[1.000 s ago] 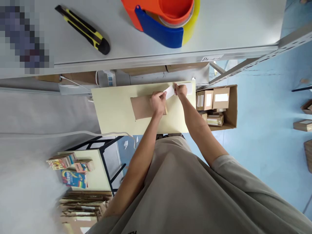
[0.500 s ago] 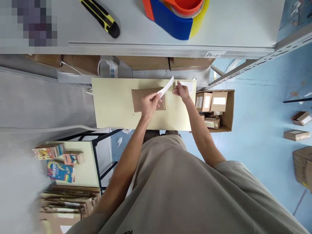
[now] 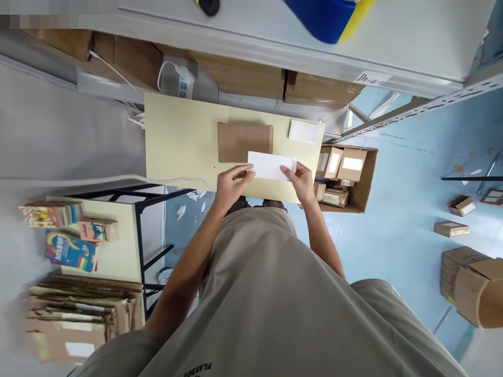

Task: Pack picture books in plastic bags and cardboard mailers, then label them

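A blank white paper slip (image 3: 269,166) is stretched between both hands, above the near part of the pale yellow table (image 3: 178,136). My left hand (image 3: 234,183) pinches its left end between thumb and fingers. At the right end, my right hand (image 3: 301,180) grips it with the thumb on top. Just beyond the slip lies a brown cardboard box (image 3: 244,141), closed and flat on the table; the slip covers its near right corner. A stack of white slips (image 3: 304,131) rests at the table's far right corner.
An open carton (image 3: 367,180) with several small boxes stands right of the table. A grey shelf (image 3: 251,31) with a blue and yellow tape dispenser (image 3: 330,21) spans the far side. Books (image 3: 73,251) and stacked flattened cardboard (image 3: 78,314) are at the left. More boxes (image 3: 451,229) lie on the floor.
My right hand has come from the white stack to the slip's right end. The slip, earlier held up at an angle by my left hand, is now level and nearer my body.
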`<move>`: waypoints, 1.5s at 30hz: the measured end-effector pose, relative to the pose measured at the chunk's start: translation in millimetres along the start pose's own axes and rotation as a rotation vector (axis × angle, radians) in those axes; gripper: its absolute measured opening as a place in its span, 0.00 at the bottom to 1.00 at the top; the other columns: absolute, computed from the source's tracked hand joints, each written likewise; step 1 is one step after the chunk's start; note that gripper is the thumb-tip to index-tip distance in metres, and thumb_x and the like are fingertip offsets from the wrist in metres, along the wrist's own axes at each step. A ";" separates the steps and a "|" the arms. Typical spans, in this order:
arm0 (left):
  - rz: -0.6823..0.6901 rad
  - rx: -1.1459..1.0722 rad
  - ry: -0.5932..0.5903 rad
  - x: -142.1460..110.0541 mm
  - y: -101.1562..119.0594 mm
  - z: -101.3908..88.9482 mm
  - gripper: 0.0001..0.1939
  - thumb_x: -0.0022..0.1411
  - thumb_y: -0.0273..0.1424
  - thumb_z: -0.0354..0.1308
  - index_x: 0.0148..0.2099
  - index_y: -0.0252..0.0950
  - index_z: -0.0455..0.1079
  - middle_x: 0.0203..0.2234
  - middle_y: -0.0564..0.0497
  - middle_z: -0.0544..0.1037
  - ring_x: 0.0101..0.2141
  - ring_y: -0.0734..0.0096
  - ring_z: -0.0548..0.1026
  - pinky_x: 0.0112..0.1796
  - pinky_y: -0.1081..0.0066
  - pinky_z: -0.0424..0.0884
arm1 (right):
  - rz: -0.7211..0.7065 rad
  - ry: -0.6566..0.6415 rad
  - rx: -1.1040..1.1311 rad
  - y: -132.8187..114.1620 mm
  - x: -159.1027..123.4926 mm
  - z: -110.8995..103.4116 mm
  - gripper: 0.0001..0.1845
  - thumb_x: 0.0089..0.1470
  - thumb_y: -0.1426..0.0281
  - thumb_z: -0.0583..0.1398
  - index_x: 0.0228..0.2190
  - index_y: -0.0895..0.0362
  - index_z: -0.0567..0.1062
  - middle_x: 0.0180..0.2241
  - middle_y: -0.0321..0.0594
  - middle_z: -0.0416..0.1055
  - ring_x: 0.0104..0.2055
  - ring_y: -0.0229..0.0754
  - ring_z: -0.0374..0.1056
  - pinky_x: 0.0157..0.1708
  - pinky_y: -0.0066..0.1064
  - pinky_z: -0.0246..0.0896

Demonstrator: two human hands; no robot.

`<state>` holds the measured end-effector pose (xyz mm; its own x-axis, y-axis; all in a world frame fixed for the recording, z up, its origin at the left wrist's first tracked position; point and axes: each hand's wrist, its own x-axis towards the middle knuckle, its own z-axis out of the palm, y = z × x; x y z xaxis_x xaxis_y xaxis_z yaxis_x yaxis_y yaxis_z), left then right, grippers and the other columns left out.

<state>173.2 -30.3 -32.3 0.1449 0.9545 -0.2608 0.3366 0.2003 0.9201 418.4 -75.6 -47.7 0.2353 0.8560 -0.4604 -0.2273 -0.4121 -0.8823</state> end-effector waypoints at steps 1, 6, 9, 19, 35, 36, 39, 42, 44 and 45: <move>-0.036 -0.046 0.042 0.6 -1.2 -0.5 0.24 0.63 0.50 0.74 0.51 0.37 0.89 0.44 0.43 0.92 0.39 0.61 0.88 0.47 0.62 0.88 | -0.015 -0.004 -0.018 -4.6 -3.4 1.4 0.32 0.49 0.38 0.77 0.34 0.53 0.82 0.34 0.36 0.81 0.40 0.44 0.75 0.44 0.37 0.78; -0.107 -0.205 0.109 10.6 -2.0 -18.5 0.23 0.57 0.49 0.80 0.45 0.36 0.88 0.39 0.45 0.90 0.33 0.66 0.85 0.42 0.64 0.87 | -0.052 -0.059 -0.071 -29.6 -23.3 15.9 0.32 0.53 0.35 0.75 0.32 0.51 0.80 0.32 0.33 0.78 0.36 0.41 0.75 0.40 0.36 0.82; -0.122 -0.230 0.069 14.1 0.7 -40.7 0.22 0.56 0.47 0.81 0.44 0.36 0.87 0.39 0.45 0.89 0.33 0.66 0.85 0.42 0.64 0.87 | -0.087 -0.024 -0.084 -41.2 -32.6 31.6 0.33 0.52 0.35 0.76 0.35 0.50 0.80 0.33 0.33 0.79 0.36 0.41 0.76 0.40 0.36 0.84; -0.068 -0.317 0.016 19.6 -23.3 -128.9 0.21 0.55 0.46 0.81 0.42 0.36 0.88 0.40 0.45 0.89 0.36 0.65 0.84 0.41 0.65 0.87 | -0.153 -0.055 -0.205 -69.1 -48.8 117.1 0.25 0.60 0.43 0.73 0.37 0.50 0.80 0.37 0.34 0.78 0.36 0.39 0.77 0.35 0.34 0.85; -0.116 -0.452 -0.043 45.9 -64.5 -262.7 0.16 0.51 0.41 0.82 0.39 0.39 0.86 0.33 0.49 0.86 0.33 0.66 0.82 0.38 0.66 0.85 | -0.189 -0.067 -0.310 -73.7 -67.9 263.3 0.24 0.66 0.42 0.69 0.40 0.49 0.78 0.38 0.35 0.76 0.42 0.41 0.77 0.41 0.35 0.86; -0.117 -0.457 -0.034 47.3 -67.0 -268.1 0.16 0.51 0.40 0.82 0.39 0.38 0.86 0.33 0.49 0.86 0.34 0.66 0.83 0.38 0.65 0.85 | -0.194 -0.057 -0.321 -73.4 -67.7 269.4 0.24 0.66 0.42 0.69 0.41 0.49 0.77 0.38 0.35 0.76 0.42 0.41 0.77 0.42 0.35 0.86; -0.095 -0.478 -0.004 52.1 -74.6 -284.2 0.17 0.51 0.40 0.82 0.39 0.37 0.85 0.35 0.49 0.85 0.35 0.65 0.83 0.40 0.65 0.85 | -0.198 -0.013 -0.348 -73.0 -66.1 286.8 0.26 0.67 0.40 0.68 0.41 0.49 0.77 0.38 0.35 0.75 0.42 0.41 0.77 0.43 0.35 0.86; -0.069 -0.518 0.003 58.4 -81.2 -298.2 0.18 0.50 0.42 0.83 0.38 0.39 0.84 0.36 0.48 0.86 0.35 0.67 0.82 0.39 0.65 0.85 | -0.182 -0.036 -0.344 -76.6 -65.9 304.7 0.27 0.66 0.38 0.68 0.42 0.50 0.77 0.39 0.36 0.75 0.43 0.41 0.77 0.44 0.35 0.86; -0.079 -0.533 -0.006 62.6 -83.9 -304.6 0.18 0.50 0.43 0.84 0.37 0.41 0.84 0.35 0.49 0.86 0.34 0.67 0.81 0.38 0.66 0.84 | -0.168 -0.104 -0.337 -82.0 -67.4 317.9 0.29 0.66 0.37 0.69 0.42 0.50 0.78 0.39 0.36 0.76 0.44 0.42 0.77 0.45 0.36 0.86; -0.087 -0.532 -0.009 64.4 -84.6 -306.5 0.18 0.50 0.44 0.84 0.36 0.42 0.83 0.34 0.49 0.86 0.34 0.66 0.81 0.38 0.66 0.83 | -0.166 -0.139 -0.335 -85.0 -68.5 324.8 0.29 0.65 0.37 0.69 0.41 0.50 0.78 0.40 0.37 0.76 0.44 0.42 0.77 0.46 0.37 0.86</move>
<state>-131.2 82.0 -37.4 0.1468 0.9278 -0.3431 -0.1703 0.3654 0.9152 114.7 2.2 90.5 0.1076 0.9441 -0.3116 0.1292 -0.3240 -0.9372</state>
